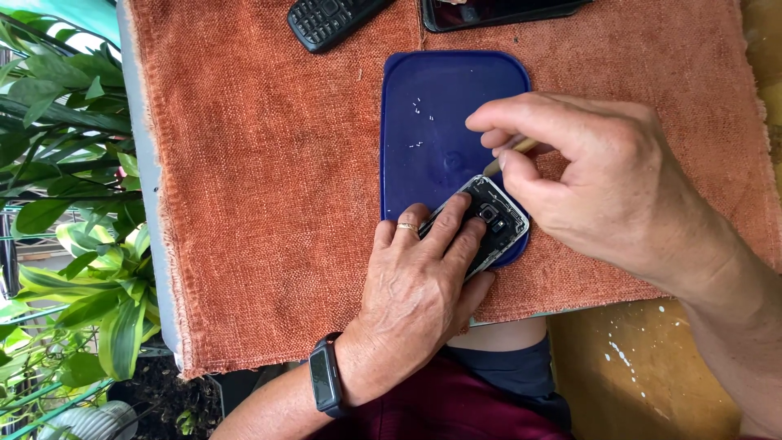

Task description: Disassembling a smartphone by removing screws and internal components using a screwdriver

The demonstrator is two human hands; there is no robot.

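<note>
My left hand lies flat over an opened smartphone with its back removed, pressing it onto a blue plastic lid. Only the phone's top end with the camera module shows past my fingers. A ring sits on one finger and a black band on that wrist. My right hand pinches a thin tool with a pale wooden-looking shaft, its tip pointing down at the phone's upper corner. Several tiny screws lie scattered on the lid.
An orange-brown woven cloth covers the small table. A black keypad phone and a dark smartphone lie at the far edge. Green leafy plants crowd the left side. Yellowish paint-flecked floor shows at lower right.
</note>
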